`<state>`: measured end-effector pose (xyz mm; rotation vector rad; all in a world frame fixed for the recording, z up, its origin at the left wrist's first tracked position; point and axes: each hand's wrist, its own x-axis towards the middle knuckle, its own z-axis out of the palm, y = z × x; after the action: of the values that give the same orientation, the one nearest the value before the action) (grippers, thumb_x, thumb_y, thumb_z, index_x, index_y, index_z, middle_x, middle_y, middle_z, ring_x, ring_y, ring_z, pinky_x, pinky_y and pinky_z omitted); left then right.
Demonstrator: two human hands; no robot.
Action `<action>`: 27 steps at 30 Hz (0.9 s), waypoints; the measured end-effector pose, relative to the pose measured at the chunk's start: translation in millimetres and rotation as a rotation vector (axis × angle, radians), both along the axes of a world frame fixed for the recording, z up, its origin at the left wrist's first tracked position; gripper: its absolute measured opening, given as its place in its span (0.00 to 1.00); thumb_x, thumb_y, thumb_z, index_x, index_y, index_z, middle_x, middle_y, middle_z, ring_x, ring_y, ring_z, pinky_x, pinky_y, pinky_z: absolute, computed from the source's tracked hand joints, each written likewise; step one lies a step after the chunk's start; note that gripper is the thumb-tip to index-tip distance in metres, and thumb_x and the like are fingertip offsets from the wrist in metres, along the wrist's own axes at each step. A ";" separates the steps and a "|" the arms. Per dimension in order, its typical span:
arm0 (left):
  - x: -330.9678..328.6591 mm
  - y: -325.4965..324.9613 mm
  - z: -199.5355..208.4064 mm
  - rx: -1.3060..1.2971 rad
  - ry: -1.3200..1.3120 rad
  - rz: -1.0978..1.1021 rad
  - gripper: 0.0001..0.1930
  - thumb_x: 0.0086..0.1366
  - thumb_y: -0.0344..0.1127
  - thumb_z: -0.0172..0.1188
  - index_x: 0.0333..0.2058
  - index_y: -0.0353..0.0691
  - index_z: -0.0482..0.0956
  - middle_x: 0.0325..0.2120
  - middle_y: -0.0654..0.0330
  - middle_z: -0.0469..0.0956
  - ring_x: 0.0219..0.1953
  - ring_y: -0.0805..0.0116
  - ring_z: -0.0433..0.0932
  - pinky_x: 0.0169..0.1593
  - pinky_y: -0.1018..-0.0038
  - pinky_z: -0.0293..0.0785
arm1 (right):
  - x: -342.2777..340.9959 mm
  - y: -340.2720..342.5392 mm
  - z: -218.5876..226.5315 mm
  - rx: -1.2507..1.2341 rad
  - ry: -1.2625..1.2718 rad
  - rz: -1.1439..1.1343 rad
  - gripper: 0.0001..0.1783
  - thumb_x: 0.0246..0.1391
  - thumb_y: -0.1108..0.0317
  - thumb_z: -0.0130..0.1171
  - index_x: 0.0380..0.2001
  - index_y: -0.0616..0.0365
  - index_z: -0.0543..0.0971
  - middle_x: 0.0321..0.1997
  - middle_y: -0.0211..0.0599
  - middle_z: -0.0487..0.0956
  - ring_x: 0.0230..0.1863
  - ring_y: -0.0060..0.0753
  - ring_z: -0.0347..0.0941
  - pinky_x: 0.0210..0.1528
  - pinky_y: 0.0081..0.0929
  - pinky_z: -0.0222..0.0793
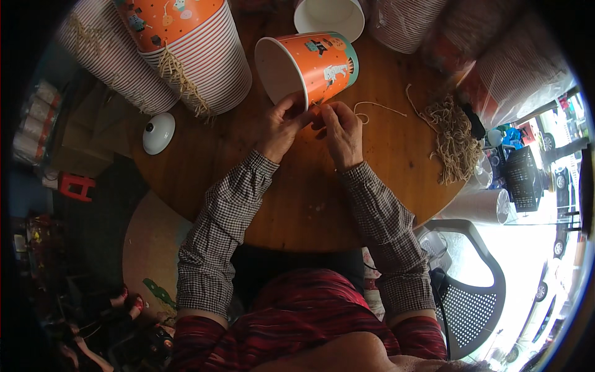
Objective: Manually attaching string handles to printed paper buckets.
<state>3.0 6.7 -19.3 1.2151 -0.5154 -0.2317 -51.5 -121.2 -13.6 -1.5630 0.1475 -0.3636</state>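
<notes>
An orange paper bucket (325, 69) with printed pictures lies tilted on its side, its white open mouth facing left. My left hand (282, 129) is closed on the lower rim, fingers at the inside of the mouth and thumb outside. Close beside it, my right hand (344, 135) has thumb and fingertips pinched together against the bucket's lower side. A thin beige string (381, 106) trails from behind the right hand and curls onto the table. Its other end, between the fingertips, is too small to make out.
Tall stacks of nested buckets (207, 65) with knotted strings stand at the left. A white bucket (330, 18) is behind. Bagged bucket stacks (406, 22) and a heap of loose strings (455, 136) lie right. A white lid (158, 133) rests near the left edge of the round wooden table (297, 204).
</notes>
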 end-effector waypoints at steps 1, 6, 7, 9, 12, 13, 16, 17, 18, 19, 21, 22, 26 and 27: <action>-0.3 -0.5 0.5 0.000 0.008 0.006 0.17 0.61 0.26 0.60 0.48 0.33 0.72 0.40 0.60 0.77 0.42 0.74 0.76 0.48 0.77 0.74 | 0.2 -0.3 -0.7 0.000 0.000 -0.002 0.15 0.62 0.62 0.48 0.32 0.64 0.74 0.26 0.33 0.77 0.27 0.21 0.74 0.26 0.19 0.71; 2.4 2.1 -3.1 0.012 -0.003 -0.023 0.17 0.61 0.26 0.60 0.49 0.34 0.73 0.39 0.61 0.78 0.41 0.75 0.76 0.47 0.78 0.74 | 1.1 2.2 -0.4 0.010 -0.024 0.023 0.15 0.63 0.61 0.49 0.32 0.64 0.74 0.26 0.32 0.77 0.27 0.20 0.74 0.25 0.18 0.71; 2.5 1.9 -3.5 0.025 -0.030 -0.003 0.17 0.61 0.26 0.60 0.49 0.34 0.73 0.38 0.61 0.78 0.41 0.75 0.76 0.46 0.78 0.74 | 1.7 1.9 -0.8 0.010 -0.024 0.023 0.15 0.63 0.61 0.49 0.32 0.64 0.74 0.26 0.32 0.77 0.27 0.20 0.74 0.25 0.18 0.71; 1.0 1.1 -1.9 0.025 -0.029 -0.001 0.16 0.61 0.27 0.59 0.49 0.34 0.73 0.38 0.62 0.78 0.41 0.75 0.76 0.45 0.78 0.74 | 3.2 0.6 -1.4 -0.049 -0.008 0.015 0.15 0.63 0.60 0.49 0.33 0.64 0.74 0.27 0.32 0.77 0.27 0.19 0.74 0.25 0.17 0.70; -1.0 0.6 -0.6 0.047 -0.035 0.005 0.15 0.61 0.26 0.59 0.48 0.34 0.74 0.38 0.62 0.78 0.40 0.75 0.76 0.44 0.78 0.75 | 3.7 1.7 -1.0 -0.008 -0.019 0.014 0.15 0.63 0.61 0.50 0.34 0.64 0.74 0.27 0.32 0.77 0.27 0.19 0.73 0.26 0.17 0.70; -1.2 0.5 -0.4 0.070 -0.040 0.008 0.15 0.61 0.26 0.59 0.47 0.34 0.74 0.37 0.62 0.78 0.39 0.75 0.76 0.44 0.79 0.75 | 3.4 1.5 -0.6 -0.008 -0.019 0.013 0.15 0.63 0.61 0.50 0.34 0.64 0.74 0.27 0.32 0.77 0.27 0.19 0.73 0.26 0.17 0.70; 0.2 3.2 -4.9 0.045 -0.040 -0.016 0.13 0.61 0.25 0.59 0.46 0.33 0.75 0.36 0.62 0.78 0.38 0.76 0.76 0.43 0.79 0.75 | 3.8 2.6 -0.9 -0.007 -0.030 0.020 0.13 0.62 0.62 0.51 0.35 0.64 0.74 0.27 0.31 0.77 0.27 0.18 0.72 0.26 0.17 0.69; 0.7 3.2 -7.6 0.045 -0.041 -0.015 0.13 0.61 0.25 0.59 0.46 0.33 0.75 0.36 0.62 0.78 0.38 0.76 0.76 0.43 0.79 0.75 | 4.2 3.2 -1.9 0.001 -0.038 0.026 0.13 0.62 0.63 0.51 0.35 0.64 0.74 0.27 0.31 0.77 0.27 0.18 0.72 0.26 0.17 0.69; 1.1 3.0 -10.3 0.018 -0.055 0.007 0.13 0.61 0.25 0.58 0.45 0.32 0.76 0.36 0.61 0.78 0.38 0.75 0.76 0.44 0.79 0.74 | 4.5 3.6 -2.4 0.009 -0.046 0.031 0.12 0.62 0.63 0.52 0.35 0.64 0.74 0.28 0.31 0.77 0.27 0.18 0.72 0.26 0.17 0.69; 1.6 3.2 -12.9 -0.010 -0.069 0.030 0.12 0.62 0.25 0.58 0.44 0.32 0.76 0.37 0.61 0.78 0.38 0.75 0.76 0.45 0.80 0.73 | 4.3 3.8 -2.5 0.009 -0.047 0.032 0.12 0.62 0.63 0.52 0.35 0.64 0.74 0.28 0.31 0.77 0.27 0.18 0.72 0.26 0.17 0.69; 1.2 2.0 -13.2 -0.016 -0.071 0.072 0.11 0.61 0.26 0.58 0.43 0.31 0.77 0.36 0.61 0.78 0.38 0.76 0.76 0.44 0.81 0.73 | 3.3 3.6 -0.9 -0.009 -0.063 0.039 0.11 0.61 0.64 0.52 0.35 0.63 0.74 0.29 0.31 0.77 0.28 0.18 0.73 0.26 0.17 0.70; 0.6 1.5 -13.4 -0.022 -0.073 0.115 0.10 0.61 0.26 0.59 0.42 0.31 0.78 0.35 0.62 0.78 0.37 0.77 0.76 0.43 0.81 0.73 | 2.8 3.9 0.4 -0.010 -0.063 0.039 0.11 0.61 0.64 0.52 0.35 0.63 0.74 0.29 0.31 0.77 0.28 0.18 0.73 0.26 0.17 0.70; -9.8 -3.0 -2.6 0.046 -0.113 0.224 0.10 0.61 0.26 0.60 0.40 0.31 0.78 0.33 0.63 0.78 0.36 0.78 0.75 0.42 0.83 0.73 | 2.7 2.0 0.4 -0.039 -0.075 0.012 0.10 0.60 0.66 0.53 0.35 0.64 0.74 0.29 0.31 0.77 0.29 0.19 0.74 0.28 0.17 0.72; -10.4 -3.2 -2.9 0.022 -0.134 0.247 0.09 0.61 0.27 0.60 0.39 0.31 0.78 0.32 0.64 0.78 0.35 0.78 0.75 0.41 0.82 0.72 | 3.4 2.0 0.1 -0.020 -0.071 0.012 0.10 0.60 0.66 0.54 0.35 0.63 0.74 0.29 0.31 0.77 0.30 0.19 0.74 0.28 0.18 0.72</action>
<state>-7.4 3.5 -22.2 1.3085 -0.4746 0.0547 -48.1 -119.2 -13.5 -1.5684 0.0795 -0.4116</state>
